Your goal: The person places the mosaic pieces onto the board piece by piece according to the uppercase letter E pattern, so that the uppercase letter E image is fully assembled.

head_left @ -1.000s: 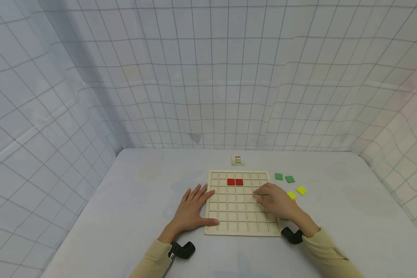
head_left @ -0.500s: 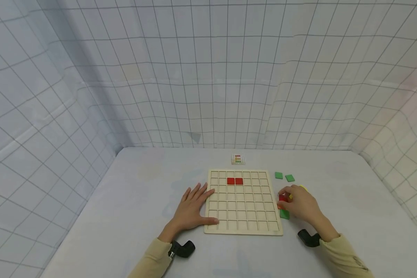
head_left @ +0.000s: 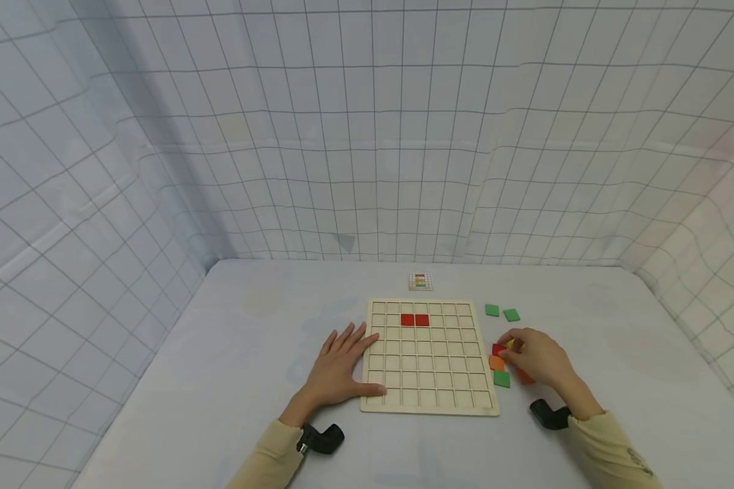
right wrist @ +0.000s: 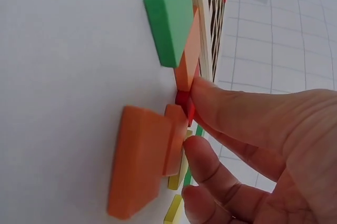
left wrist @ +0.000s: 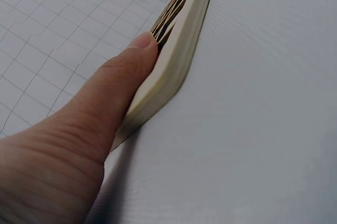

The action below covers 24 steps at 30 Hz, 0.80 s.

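Note:
A pale wooden grid board (head_left: 431,411) lies on the table, with two red square tiles (head_left: 414,320) side by side in its second row. Spread fingers of my left hand (head_left: 336,377) rest over the board's left edge; in the left wrist view the thumb (left wrist: 118,71) lies on its rim. Right of the board, my right hand (head_left: 541,356) pinches a loose red tile (head_left: 498,350) between thumb and index finger. That tile (right wrist: 184,100) is partly hidden by the thumb in the right wrist view. Close by lie an orange tile (head_left: 497,363) and a green tile (head_left: 501,379).
Two more green tiles (head_left: 501,312) lie beyond my right hand. Further orange tiles (right wrist: 139,161) and yellow tiles (right wrist: 174,208) are under or beside its fingers. A small card with a coloured grid pattern (head_left: 421,281) stands behind the board. White grid-lined sheeting (head_left: 416,170) surrounds the table.
My right hand has moved from above the board's right side out to the loose tiles, and its fingers have come together on a red one. The left hand stays put.

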Motion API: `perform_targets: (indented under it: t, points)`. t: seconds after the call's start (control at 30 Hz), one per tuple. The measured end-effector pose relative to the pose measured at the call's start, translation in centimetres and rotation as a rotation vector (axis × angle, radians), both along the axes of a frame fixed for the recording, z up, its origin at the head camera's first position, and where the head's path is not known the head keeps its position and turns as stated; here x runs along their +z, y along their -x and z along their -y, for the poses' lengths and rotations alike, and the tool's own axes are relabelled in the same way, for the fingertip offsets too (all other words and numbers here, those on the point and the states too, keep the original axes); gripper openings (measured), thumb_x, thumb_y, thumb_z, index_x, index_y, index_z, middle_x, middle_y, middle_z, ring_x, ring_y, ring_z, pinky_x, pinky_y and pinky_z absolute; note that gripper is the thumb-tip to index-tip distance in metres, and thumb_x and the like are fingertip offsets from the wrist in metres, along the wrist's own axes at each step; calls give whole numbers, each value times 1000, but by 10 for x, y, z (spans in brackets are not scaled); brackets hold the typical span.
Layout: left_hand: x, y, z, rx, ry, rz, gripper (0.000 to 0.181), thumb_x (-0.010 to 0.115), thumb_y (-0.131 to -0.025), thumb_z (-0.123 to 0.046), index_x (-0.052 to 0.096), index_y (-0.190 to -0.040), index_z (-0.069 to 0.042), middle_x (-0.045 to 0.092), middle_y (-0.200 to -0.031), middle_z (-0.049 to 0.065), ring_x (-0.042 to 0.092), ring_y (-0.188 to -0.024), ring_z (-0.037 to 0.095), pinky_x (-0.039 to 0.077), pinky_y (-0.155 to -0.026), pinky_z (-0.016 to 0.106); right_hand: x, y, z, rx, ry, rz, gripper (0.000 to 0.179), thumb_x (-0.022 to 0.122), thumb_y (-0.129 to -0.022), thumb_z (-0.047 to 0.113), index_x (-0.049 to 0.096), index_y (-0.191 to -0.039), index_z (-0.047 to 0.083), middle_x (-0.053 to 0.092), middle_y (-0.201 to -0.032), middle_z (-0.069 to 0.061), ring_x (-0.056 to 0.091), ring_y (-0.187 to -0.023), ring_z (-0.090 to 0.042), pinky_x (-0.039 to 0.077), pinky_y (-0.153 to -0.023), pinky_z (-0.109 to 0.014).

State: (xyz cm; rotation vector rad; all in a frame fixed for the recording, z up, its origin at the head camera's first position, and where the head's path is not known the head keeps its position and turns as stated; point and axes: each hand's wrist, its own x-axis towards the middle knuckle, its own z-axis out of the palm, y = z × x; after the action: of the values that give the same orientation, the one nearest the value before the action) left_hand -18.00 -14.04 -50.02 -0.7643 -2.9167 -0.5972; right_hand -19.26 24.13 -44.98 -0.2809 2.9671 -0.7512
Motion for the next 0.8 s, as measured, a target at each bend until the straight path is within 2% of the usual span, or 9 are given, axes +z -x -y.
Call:
perform_targets:
  t: [0.13,0.33,0.6,0.8]
  points:
    - [0,0,0,-5,-9,-14,98,58,-71,-77,35,-148,-22,21,-156,5,10,-143,25,5,-112,49,0,2,-1,-20,16,37,15,73,-84,19,70,-96,11,56,-77,-1,47,-62,-16,39,-49,-29]
    - [-1,0,0,2,7,3,99,57,-71,-79,34,-149,-23,19,-156,4,9,-143,24,4,-112,48,0,5,-3,-41,29,88,19,74,-83,24,69,-97,13,55,-78,-1,47,-62,-17,39,-50,-29]
    - [1,-1,0,7,10,7,98,57,-71,-78,33,-149,-23,19,-156,3,8,-143,23,4,-112,48,2,4,-2,-51,32,85,22,76,-81,26,71,-97,13,54,-77,-1,46,-57,-16,38,-48,-29]
    - [0,0,0,9,21,0,99,58,-71,-78,33,-149,-24,19,-156,3,8,-143,22,3,-113,47,-1,6,0,-71,17,76,22,75,-81,26,70,-98,12,53,-76,-1,46,-61,-17,37,-49,-29]
